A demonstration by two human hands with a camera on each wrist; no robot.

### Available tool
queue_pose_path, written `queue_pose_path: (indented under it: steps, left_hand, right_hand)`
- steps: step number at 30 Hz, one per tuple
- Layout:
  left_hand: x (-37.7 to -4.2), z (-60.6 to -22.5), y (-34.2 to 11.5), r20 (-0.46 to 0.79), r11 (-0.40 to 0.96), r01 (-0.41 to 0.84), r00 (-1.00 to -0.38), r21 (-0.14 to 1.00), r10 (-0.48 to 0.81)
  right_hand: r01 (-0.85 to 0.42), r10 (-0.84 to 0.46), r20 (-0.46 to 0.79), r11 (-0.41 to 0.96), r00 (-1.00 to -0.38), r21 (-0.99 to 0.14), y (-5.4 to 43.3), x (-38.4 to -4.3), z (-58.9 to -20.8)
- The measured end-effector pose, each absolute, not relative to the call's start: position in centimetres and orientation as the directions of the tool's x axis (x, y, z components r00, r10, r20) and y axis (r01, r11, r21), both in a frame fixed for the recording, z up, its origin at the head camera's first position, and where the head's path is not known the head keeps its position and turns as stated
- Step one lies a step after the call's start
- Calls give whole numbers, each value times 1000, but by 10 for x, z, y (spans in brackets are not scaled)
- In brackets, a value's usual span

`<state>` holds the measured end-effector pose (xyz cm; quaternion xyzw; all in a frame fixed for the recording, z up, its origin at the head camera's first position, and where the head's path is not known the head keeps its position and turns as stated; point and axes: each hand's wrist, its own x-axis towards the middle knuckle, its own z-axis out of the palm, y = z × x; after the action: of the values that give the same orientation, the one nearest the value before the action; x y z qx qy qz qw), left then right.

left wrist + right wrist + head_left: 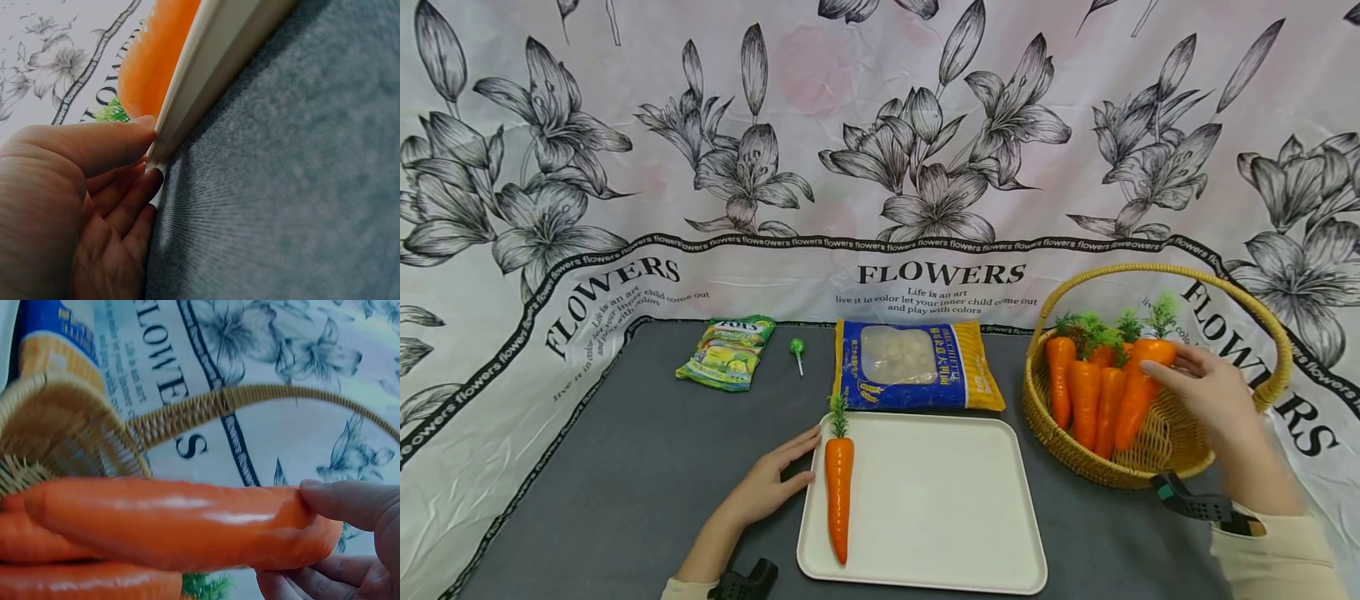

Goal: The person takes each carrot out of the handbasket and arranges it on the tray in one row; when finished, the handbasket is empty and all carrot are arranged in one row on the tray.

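Note:
In the head view, my right hand (1213, 396) pinches an orange toy carrot (1138, 400) near its leafy top, with thumb and fingers on opposite sides. The carrot's tip still points down into the wicker basket (1101, 471), beside several other carrots (1084, 404). In the right wrist view the gripped carrot (181, 522) lies across the picture. My left hand (771, 483) touches the left edge of the white tray (936, 500), its thumb and fingers spread along the rim. One carrot (839, 500) lies lengthwise on the tray near that edge, leaves away from me.
Behind the tray lies a blue and yellow pasta bag (917, 367). Further left are a green lollipop (797, 350) and a green and yellow candy bag (726, 354). The basket's tall handle (1157, 268) arches over the carrots. A flower-printed cloth (820, 192) forms the backdrop.

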<state>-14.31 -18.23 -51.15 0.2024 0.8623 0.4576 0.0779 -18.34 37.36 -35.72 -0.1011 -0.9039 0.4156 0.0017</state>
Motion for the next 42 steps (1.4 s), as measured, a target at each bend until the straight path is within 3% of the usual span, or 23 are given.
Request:
queue_pose_path:
  steps: [19, 29, 42]
  left_hand:
    - [-144, -509, -183, 69, 499, 298, -902, 814, 426]
    - [-142, -512, -183, 62, 506, 293, -904, 811, 424]
    - [-143, -510, -183, 78, 491, 305, -899, 816, 430]
  right_hand:
    - [-66, 19, 82, 434, -996, -899, 303, -159, -363]
    - [-34, -60, 17, 299, -998, -954, 244, -160, -380]
    - [-72, -222, 43, 121, -974, -990, 173, -161, -397]
